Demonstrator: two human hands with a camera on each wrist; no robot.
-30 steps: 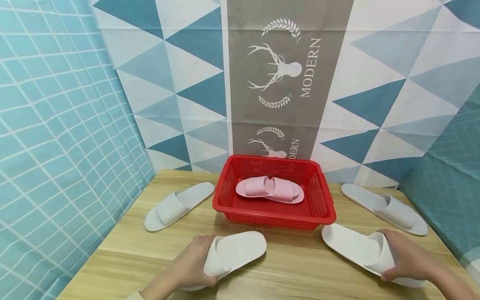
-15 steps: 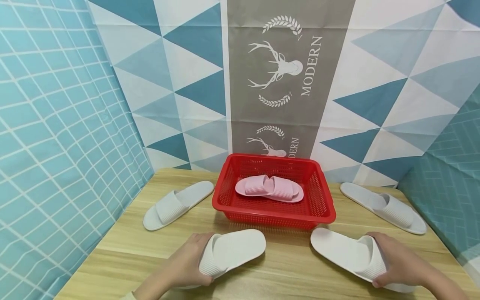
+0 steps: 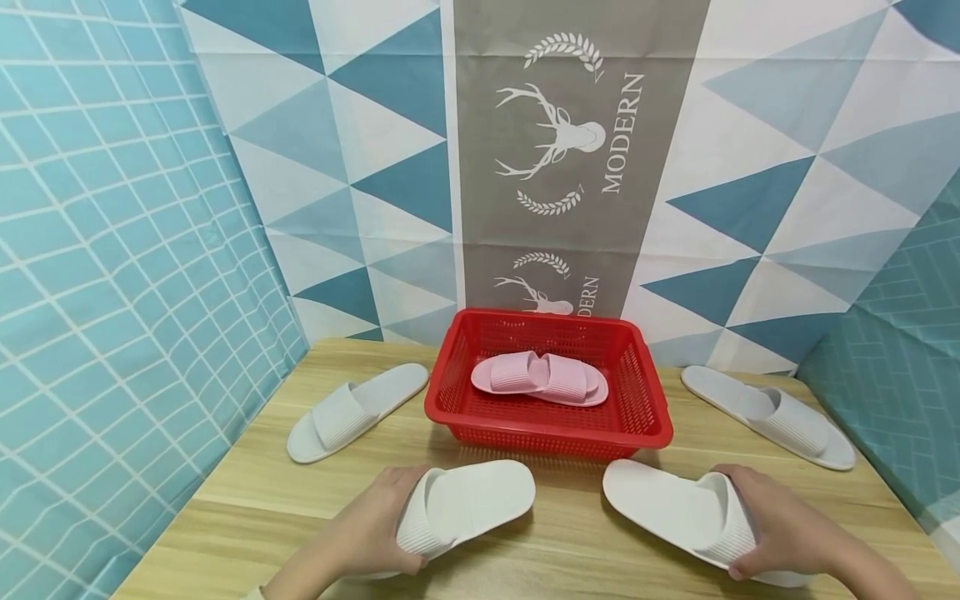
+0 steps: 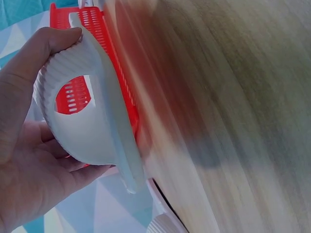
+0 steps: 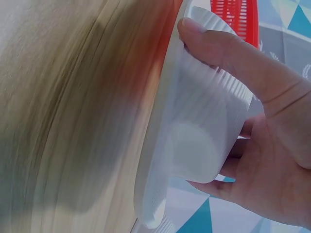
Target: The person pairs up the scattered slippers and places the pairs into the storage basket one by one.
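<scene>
My left hand (image 3: 378, 525) grips a white slipper (image 3: 483, 496) by its ribbed strap, in front of the basket's left part. In the left wrist view, thumb and fingers curl around that strap (image 4: 63, 68) from both sides. On the right, my right hand (image 3: 776, 525) holds another white slipper (image 3: 663, 504) across its strap, toe end toward me. The right wrist view shows the thumb at the sole's edge and the fingers under the far side of the strap (image 5: 214, 107). Both slippers stay close over the wooden table, heels pointing inward toward each other.
A red plastic basket (image 3: 547, 433) stands at the back middle, with two pink slippers (image 3: 540, 377) inside. A grey-white slipper (image 3: 356, 412) lies at the back left of the table (image 3: 247, 517), another grey-white slipper (image 3: 772, 417) at the back right. Patterned cloth walls (image 3: 390, 167) enclose the back and sides.
My right hand has moved left with its white slipper, bringing it nearer the other one. The left hand and its slipper have hardly moved.
</scene>
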